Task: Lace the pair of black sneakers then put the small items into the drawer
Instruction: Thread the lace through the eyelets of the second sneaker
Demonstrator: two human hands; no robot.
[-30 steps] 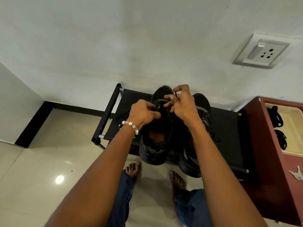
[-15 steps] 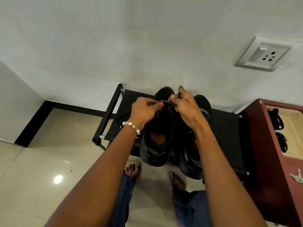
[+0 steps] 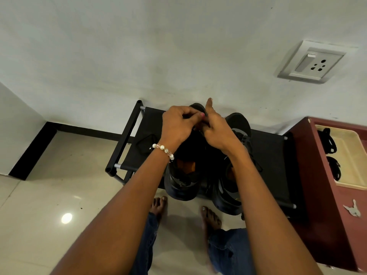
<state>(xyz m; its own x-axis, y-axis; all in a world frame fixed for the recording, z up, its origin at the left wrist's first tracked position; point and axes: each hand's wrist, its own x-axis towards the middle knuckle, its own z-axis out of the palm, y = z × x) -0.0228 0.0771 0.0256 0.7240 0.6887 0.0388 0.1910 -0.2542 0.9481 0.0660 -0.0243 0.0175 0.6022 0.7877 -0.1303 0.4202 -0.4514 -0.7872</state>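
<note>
A black rack (image 3: 268,155) stood against the white wall, both sneakers on it. My left hand (image 3: 176,126) and right hand (image 3: 216,132) had moved up toward the left sneaker's (image 3: 182,181) toe, each apparently pinching the lace, though it was hidden. Lacing continued; the drawer (image 3: 345,155) waited open.

A single wide-angle camera sits on the person's head and looks steeply down and forward. Both forearms run up from the bottom edge to meet near the middle, close to the lens. Beneath them lies the low black fabric shoe rack (image 3: 272,155) on the glossy beige tiled floor (image 3: 49,195), against the plain white wall (image 3: 178,46). Straight lines seem to bow toward the edges, where the dark red wooden cabinet (image 3: 317,185) is cut off.
</note>
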